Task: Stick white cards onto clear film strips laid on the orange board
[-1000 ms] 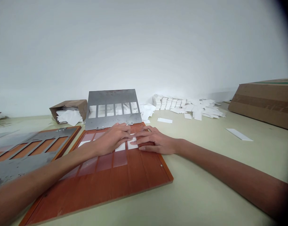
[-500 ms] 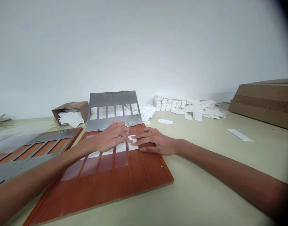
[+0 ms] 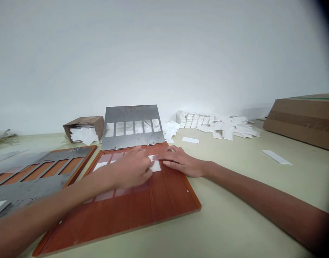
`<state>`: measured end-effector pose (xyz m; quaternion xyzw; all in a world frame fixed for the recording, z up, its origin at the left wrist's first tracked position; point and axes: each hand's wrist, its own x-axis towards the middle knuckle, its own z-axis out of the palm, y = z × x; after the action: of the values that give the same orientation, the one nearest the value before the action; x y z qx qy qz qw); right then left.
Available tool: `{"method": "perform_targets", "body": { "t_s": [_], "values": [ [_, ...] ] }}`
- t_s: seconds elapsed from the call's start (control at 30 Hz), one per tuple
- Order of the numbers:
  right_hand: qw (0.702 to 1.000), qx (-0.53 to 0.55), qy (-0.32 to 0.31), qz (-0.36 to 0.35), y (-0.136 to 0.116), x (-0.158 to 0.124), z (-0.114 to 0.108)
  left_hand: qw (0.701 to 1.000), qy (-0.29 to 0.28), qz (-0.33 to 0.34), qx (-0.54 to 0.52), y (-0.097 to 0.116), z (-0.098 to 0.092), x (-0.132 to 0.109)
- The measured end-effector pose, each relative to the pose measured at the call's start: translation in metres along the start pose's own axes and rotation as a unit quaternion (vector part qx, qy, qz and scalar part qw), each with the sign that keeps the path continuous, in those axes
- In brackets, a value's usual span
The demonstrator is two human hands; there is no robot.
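Note:
An orange-brown grooved board (image 3: 153, 200) lies in front of me, with its hinged metal stencil plate (image 3: 132, 125) standing open at the far edge. White cards (image 3: 155, 165) under clear strips lie in the board's grooves. My left hand (image 3: 133, 168) rests curled over the middle grooves, its fingertips at the rightmost white card. My right hand (image 3: 180, 161) lies flat with fingers stretched out, pressing on that card's far right end. Whether the left fingers pinch anything is hidden.
A second board with its metal stencil plate (image 3: 32, 172) closed lies at the left. A small brown box of white cards (image 3: 84, 130) stands behind it. Heaps and stacks of white cards (image 3: 215, 123) lie at the back right, a large cardboard box (image 3: 304, 116) at far right, and a loose strip (image 3: 276, 157).
My left hand has slid back toward me and curled over the grooves. The right hand stays on the card. The view has shifted slightly, so the board sits a little more to the right.

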<state>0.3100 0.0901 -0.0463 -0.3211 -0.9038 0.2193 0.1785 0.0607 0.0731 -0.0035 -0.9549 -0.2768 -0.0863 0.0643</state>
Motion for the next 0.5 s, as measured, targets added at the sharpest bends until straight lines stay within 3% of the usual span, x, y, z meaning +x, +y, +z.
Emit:
{"method": "perform_targets", "body": {
  "t_s": [0.23, 0.5],
  "values": [
    [0.999, -0.038, -0.002, 0.009, -0.006, 0.001, 0.000, 0.991, -0.084, -0.082, 0.067, 0.038, 0.010, -0.019],
    [0.999, -0.039, -0.016, 0.013, -0.011, 0.002, -0.005, 0.988, -0.066, -0.123, 0.058, 0.046, 0.014, -0.024]
  ]
}}
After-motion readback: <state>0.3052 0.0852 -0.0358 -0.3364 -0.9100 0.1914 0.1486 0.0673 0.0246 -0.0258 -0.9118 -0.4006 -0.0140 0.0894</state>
